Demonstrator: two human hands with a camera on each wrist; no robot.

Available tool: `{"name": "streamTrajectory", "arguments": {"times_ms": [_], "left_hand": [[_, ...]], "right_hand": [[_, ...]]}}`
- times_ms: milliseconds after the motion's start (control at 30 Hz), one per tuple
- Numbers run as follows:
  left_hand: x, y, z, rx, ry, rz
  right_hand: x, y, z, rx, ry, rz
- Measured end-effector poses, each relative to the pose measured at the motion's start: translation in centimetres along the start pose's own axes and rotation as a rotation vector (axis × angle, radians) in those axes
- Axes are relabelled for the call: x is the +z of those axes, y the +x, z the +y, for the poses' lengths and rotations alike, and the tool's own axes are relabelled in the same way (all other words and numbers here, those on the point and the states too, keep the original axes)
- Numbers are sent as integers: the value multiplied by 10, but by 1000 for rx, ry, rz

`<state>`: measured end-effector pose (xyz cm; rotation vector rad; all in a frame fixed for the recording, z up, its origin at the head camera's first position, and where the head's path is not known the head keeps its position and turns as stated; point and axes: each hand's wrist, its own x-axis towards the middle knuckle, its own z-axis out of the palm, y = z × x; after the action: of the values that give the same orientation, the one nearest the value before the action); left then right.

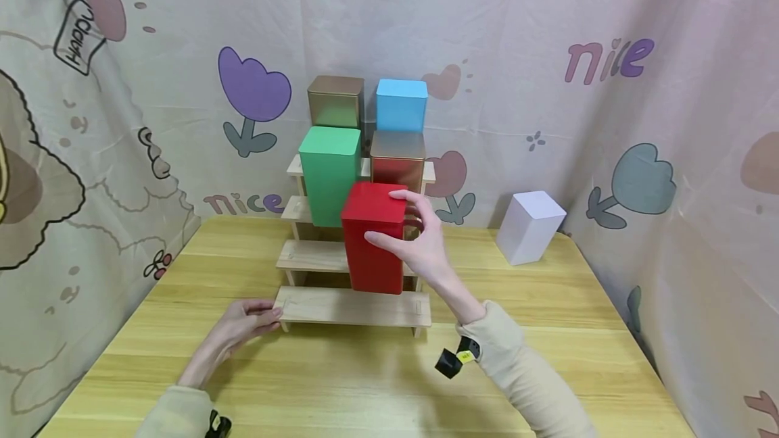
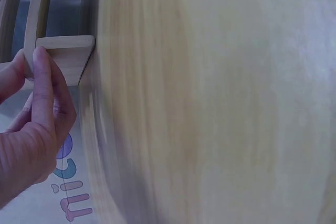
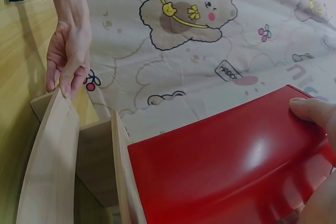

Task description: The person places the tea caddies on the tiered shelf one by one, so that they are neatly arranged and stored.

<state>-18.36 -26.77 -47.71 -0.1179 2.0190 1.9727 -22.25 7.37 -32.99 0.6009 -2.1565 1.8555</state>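
My right hand point(image 1: 426, 238) grips a red box point(image 1: 374, 249) near its top, thumb on the front face. The red box is at the right half of the stepped wooden rack point(image 1: 353, 306), over its second step from the bottom; whether it touches that step is unclear. In the right wrist view, the box's glossy red side point(image 3: 226, 161) fills the lower right. My left hand point(image 1: 243, 323) pinches the left end of the rack's lowest step. The left wrist view shows this thumb-and-finger pinch on the board's edge point(image 2: 37, 30).
Higher on the rack stand a green box point(image 1: 331, 178), a shiny brown box point(image 1: 397, 147) behind the red one, another brown box point(image 1: 337, 100) and a blue box point(image 1: 402, 105). A white box point(image 1: 529, 228) stands at the table's back right. A printed curtain point(image 1: 499, 19) encloses the table.
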Motion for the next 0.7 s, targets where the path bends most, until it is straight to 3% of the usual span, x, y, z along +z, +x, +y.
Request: {"name": "streamTrajectory", "arguments": {"times_ms": [700], "left_hand": [[0, -1, 1, -12, 18, 5]], "right_hand": [[44, 9, 9, -40, 35, -47]]}}
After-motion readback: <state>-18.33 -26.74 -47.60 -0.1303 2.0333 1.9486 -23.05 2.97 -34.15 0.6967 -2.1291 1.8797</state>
